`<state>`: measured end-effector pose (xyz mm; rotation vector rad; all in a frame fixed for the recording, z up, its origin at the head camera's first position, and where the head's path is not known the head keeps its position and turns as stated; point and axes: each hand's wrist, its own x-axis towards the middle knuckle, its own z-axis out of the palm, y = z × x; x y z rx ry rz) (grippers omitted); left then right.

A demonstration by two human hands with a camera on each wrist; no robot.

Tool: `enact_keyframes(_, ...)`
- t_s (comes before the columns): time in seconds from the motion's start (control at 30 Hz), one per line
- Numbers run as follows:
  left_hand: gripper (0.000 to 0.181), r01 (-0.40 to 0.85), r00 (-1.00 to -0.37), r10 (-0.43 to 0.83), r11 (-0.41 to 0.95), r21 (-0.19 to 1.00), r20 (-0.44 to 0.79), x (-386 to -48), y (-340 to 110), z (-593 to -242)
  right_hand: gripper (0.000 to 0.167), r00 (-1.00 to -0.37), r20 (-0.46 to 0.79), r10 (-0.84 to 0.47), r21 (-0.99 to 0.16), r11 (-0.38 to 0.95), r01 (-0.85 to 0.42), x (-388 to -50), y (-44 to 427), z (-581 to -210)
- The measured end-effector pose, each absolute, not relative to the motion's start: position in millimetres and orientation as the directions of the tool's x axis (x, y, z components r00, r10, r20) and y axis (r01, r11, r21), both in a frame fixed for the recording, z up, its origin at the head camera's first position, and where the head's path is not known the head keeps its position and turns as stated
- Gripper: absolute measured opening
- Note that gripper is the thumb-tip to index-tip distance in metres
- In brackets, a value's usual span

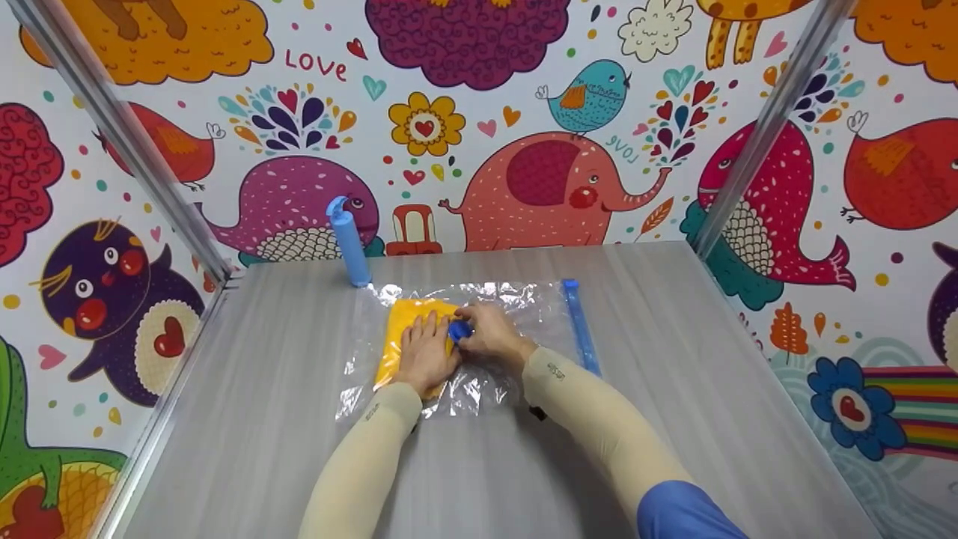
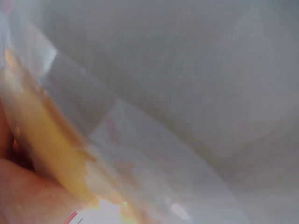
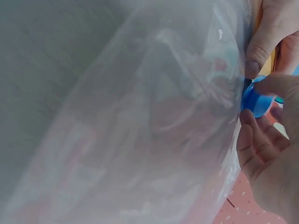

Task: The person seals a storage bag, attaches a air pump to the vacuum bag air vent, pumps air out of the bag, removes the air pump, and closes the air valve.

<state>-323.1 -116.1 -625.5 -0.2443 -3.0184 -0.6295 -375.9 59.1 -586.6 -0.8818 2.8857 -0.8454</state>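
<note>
A clear plastic bag [image 1: 539,329] lies flat on the table with a folded yellow cloth [image 1: 397,337] inside its left part. My left hand [image 1: 428,355] rests on the bag over the cloth, fingers extended. At the cloth's right edge, my right hand [image 1: 494,333] pinches a round blue cap [image 1: 459,330] on the bag between thumb and fingers. The right wrist view shows that grip on the blue cap [image 3: 257,99] closely, with the left thumb beside it. In the left wrist view, yellow cloth [image 2: 51,140] shows blurred through the plastic next to part of the left hand [image 2: 28,196].
A light blue cylindrical pump [image 1: 350,247] stands upright behind the bag's back left corner. A blue zip strip [image 1: 580,326] runs along the bag's right edge. Patterned walls [image 1: 419,60] with metal posts enclose the grey table [image 1: 254,374] at the back and sides.
</note>
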Motion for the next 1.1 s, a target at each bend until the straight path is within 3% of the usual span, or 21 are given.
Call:
enact_keyframes(0.2,0.087,0.175,-0.984,0.151,0.898,0.403,0.091,-325,-118,-630,0.038,-0.884,0.127,-0.449,-0.55,0.71,-0.44,-373,60,-586)
enact_keyframes(0.47,0.086,0.171,-0.985,0.149,0.906,0.388,0.087,-324,-117,-630,0.033,-0.888,0.103,-0.447,-0.49,0.754,-0.437,-374,57,-588)
enact_keyframes(0.67,0.083,0.174,-0.984,0.147,0.905,0.389,0.099,-325,-117,-631,0.041,-0.835,0.139,-0.533,-0.423,0.73,-0.537,-374,58,-588)
enact_keyframes(1.1,0.081,0.132,-0.991,0.126,0.923,0.361,0.04,-317,-112,-614,0.057,-0.78,0.24,-0.577,-0.429,0.658,-0.619,-380,62,-601)
